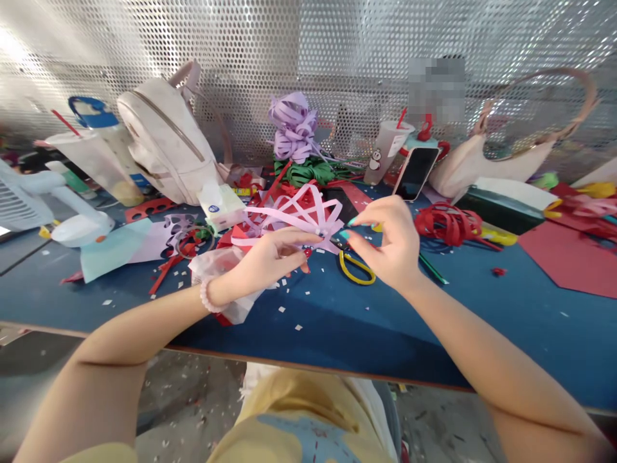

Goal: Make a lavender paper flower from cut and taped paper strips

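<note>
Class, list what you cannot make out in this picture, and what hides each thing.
Head view:
Scissors: blades hidden behind the right hand and strips.
Patch above the cup: blurred out.
Fan: cut off by the left edge.
Red sheet: cut off by the right edge.

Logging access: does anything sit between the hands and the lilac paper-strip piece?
Nothing visible does. The left hand pinches the lilac paper-strip piece at its gathered point; the right hand seems to touch its right edge with its fingertips. The yellow-handled scissors lie below, on the table.
</note>
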Demonstrator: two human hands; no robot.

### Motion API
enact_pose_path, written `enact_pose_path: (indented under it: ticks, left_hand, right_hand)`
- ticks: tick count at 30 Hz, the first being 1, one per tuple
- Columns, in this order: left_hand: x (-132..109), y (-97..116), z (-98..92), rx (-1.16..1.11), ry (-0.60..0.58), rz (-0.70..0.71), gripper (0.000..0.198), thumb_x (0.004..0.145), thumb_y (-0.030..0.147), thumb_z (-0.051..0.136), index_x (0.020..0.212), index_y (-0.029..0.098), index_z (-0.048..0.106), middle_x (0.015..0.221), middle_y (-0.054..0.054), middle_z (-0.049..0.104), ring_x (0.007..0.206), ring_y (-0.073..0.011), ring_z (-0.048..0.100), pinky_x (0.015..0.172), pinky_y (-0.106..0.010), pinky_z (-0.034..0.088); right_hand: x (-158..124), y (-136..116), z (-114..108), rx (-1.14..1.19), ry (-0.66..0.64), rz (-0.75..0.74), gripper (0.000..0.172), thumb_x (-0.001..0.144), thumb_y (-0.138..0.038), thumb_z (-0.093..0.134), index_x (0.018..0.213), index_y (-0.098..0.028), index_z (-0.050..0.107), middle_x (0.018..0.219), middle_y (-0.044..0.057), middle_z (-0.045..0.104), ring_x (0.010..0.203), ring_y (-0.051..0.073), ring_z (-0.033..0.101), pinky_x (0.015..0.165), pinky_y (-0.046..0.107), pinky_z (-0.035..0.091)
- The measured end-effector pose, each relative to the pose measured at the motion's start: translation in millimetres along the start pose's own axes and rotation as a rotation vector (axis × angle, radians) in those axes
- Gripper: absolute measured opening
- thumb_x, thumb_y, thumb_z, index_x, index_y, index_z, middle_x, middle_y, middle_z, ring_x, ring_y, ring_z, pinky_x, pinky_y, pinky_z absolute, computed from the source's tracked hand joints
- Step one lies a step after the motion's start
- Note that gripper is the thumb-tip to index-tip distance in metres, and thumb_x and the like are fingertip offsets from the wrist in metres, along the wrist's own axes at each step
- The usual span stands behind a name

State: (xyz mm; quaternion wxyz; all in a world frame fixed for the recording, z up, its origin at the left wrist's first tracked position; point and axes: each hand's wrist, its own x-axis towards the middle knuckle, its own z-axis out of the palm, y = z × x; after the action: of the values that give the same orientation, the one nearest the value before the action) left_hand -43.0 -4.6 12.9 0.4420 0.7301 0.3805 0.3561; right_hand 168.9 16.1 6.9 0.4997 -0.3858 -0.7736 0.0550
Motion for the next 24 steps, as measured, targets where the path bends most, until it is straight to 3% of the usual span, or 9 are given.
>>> enact_pose_path:
  ticks: [3,6,16,24]
  left_hand:
    - [-0.5,2.6,0.6,-0.015,-0.006,0.004,0.031,0.081,0.007,0.051,0.107,0.015,0.065,0.076,-0.001,0.067,0.058,-0.0073,0.061,0.044,-0.011,0.047]
    - [-1.5,6.7,1.6,-0.026,-0.001,-0.018,0.028,0.08,0.008,0.051,0.104,0.014,0.066,0.079,-0.002,0.067,0.058,-0.007,0.061,0.045,-0.012,0.047]
    - [-3.4,8.5,4.9,-0.051,-0.004,-0.007,0.031,0.079,0.009,0.051,0.106,0.013,0.067,0.087,-0.004,0.069,0.06,-0.0086,0.063,0.045,-0.014,0.047]
    - [-2.2,4.3,1.8,-0.052,0.049,-0.047,0.03,0.081,0.013,0.053,0.107,0.012,0.068,0.056,0.001,0.065,0.043,-0.006,0.051,0.04,-0.014,0.041]
  right_hand:
    - [0.5,-1.6,0.0,-0.004,-0.144,-0.14,0.005,0.083,-0.027,0.057,0.081,-0.024,0.061,0.084,0.004,0.06,0.082,0.02,0.058,0.076,0.038,0.048]
    - [0.7,1.0,4.3,0.075,-0.134,-0.204,0.005,0.083,-0.021,0.058,0.08,-0.023,0.061,0.083,0.003,0.06,0.079,0.018,0.059,0.071,0.034,0.048]
    - [-1.7,1.6,7.3,0.114,-0.172,-0.163,0.01,0.082,-0.013,0.057,0.078,-0.022,0.057,0.081,0.001,0.059,0.077,0.016,0.058,0.07,0.031,0.048]
    - [0.0,-1.5,4.3,0.178,-0.245,-0.066,0.011,0.081,-0.011,0.054,0.076,-0.021,0.054,0.082,0.002,0.056,0.076,0.015,0.056,0.071,0.03,0.047]
